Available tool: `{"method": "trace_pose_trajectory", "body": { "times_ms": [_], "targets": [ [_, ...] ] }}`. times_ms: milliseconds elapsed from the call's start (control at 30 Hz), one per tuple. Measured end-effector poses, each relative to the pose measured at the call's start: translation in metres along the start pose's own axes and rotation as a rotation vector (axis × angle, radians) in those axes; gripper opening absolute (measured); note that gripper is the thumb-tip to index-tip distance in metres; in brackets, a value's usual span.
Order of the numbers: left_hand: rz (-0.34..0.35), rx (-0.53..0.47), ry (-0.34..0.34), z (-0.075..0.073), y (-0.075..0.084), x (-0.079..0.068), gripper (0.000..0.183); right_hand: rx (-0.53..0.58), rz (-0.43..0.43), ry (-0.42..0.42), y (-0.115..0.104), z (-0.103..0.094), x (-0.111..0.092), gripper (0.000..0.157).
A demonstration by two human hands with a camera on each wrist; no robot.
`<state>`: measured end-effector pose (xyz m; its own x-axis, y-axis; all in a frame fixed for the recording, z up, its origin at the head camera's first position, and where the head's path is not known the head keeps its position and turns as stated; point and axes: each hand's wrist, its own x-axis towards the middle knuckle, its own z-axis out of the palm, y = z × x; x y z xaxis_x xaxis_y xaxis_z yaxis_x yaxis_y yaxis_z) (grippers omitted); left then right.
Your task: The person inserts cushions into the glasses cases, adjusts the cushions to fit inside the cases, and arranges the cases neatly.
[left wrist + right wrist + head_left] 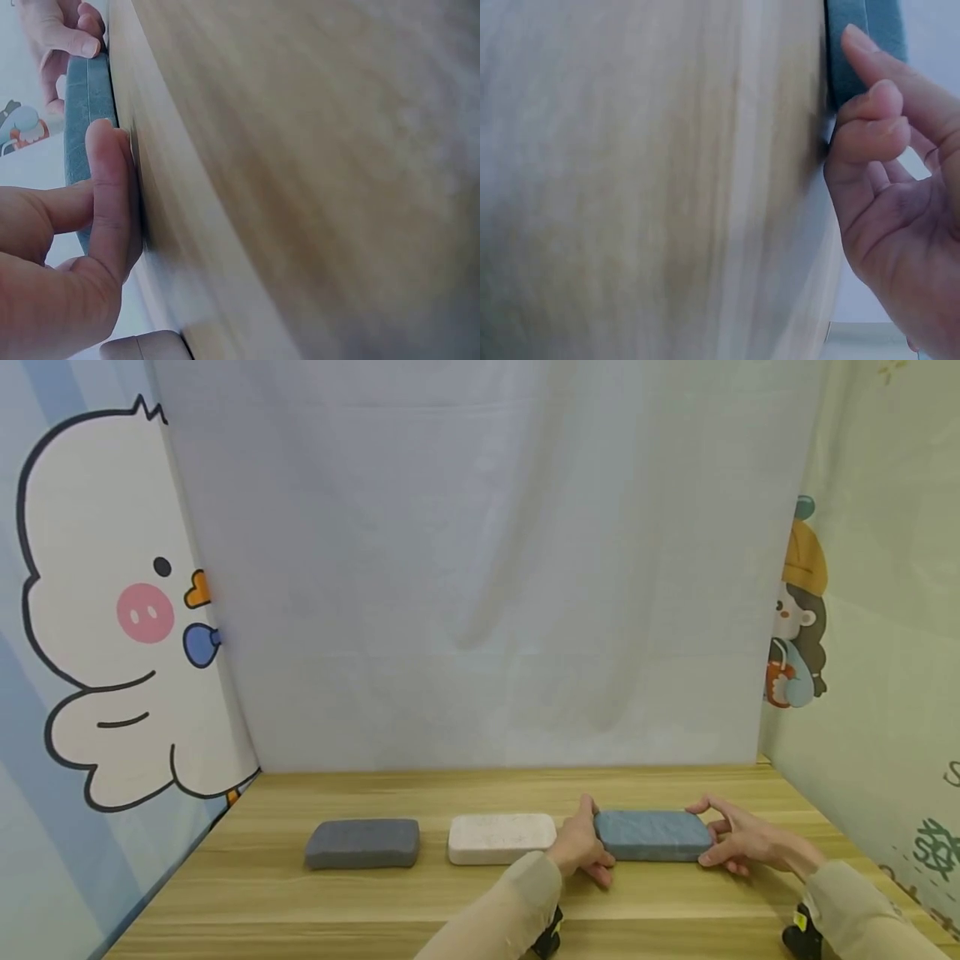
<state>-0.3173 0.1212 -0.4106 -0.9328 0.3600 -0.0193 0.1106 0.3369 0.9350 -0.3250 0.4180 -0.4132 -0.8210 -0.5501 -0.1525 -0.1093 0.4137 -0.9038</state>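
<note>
A blue block (654, 836), rectangular, soft-edged and clay-like with a slightly creased top, lies flat on the wooden table at the right. The left hand (583, 845) grips its left end, with fingers at the rear corner and the front edge. At the right end, the right hand (738, 837) holds the block between thumb and index finger, its other fingers curled beneath the palm. The left wrist view shows both hands on the blue block (88, 90). Just left of the left hand sits a white block (501, 838) of similar shape.
A dark grey block (363, 843) lies farther left, in line with the other two. The wooden table (300, 906) ends at a pale curtain (480, 568) behind. Printed cartoon cloths hang on the left and right sides.
</note>
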Motion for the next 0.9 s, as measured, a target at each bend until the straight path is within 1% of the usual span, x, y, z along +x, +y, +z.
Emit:
{"method": "trace_pose_trajectory", "body": {
  "times_ms": [133,233,300,400,500,600,700,800,900],
  "targets": [
    [0.001,0.001,-0.002,0.000,0.001,0.000,0.059,-0.011,0.023,0.011,-0.004,0.000,-0.002,0.074],
    [-0.003,-0.009,-0.018,-0.001,0.000,0.002,0.061,-0.023,0.065,0.022,-0.012,0.001,-0.004,0.075],
    [-0.011,-0.017,-0.031,-0.003,0.001,0.002,0.065,-0.051,0.088,0.037,-0.019,0.001,-0.006,0.076],
    [-0.017,-0.027,-0.064,-0.009,0.006,0.000,0.070,-0.116,0.089,0.069,-0.032,0.000,-0.008,0.077],
    [0.000,-0.008,-0.086,-0.019,0.013,-0.005,0.065,-0.173,0.060,0.109,-0.049,0.001,-0.008,0.075],
    [0.045,0.049,-0.078,-0.031,0.020,-0.012,0.052,-0.181,0.034,0.161,-0.071,0.008,-0.006,0.071],
    [0.109,0.101,-0.052,-0.046,0.030,-0.020,0.040,-0.192,-0.028,0.230,-0.096,0.019,-0.005,0.068],
    [0.197,0.194,-0.001,-0.060,0.038,-0.028,0.041,-0.235,-0.116,0.311,-0.120,0.034,-0.005,0.066],
    [0.293,0.292,0.063,-0.074,0.045,-0.037,0.050,-0.327,-0.203,0.423,-0.142,0.053,-0.003,0.063]
  ]
}}
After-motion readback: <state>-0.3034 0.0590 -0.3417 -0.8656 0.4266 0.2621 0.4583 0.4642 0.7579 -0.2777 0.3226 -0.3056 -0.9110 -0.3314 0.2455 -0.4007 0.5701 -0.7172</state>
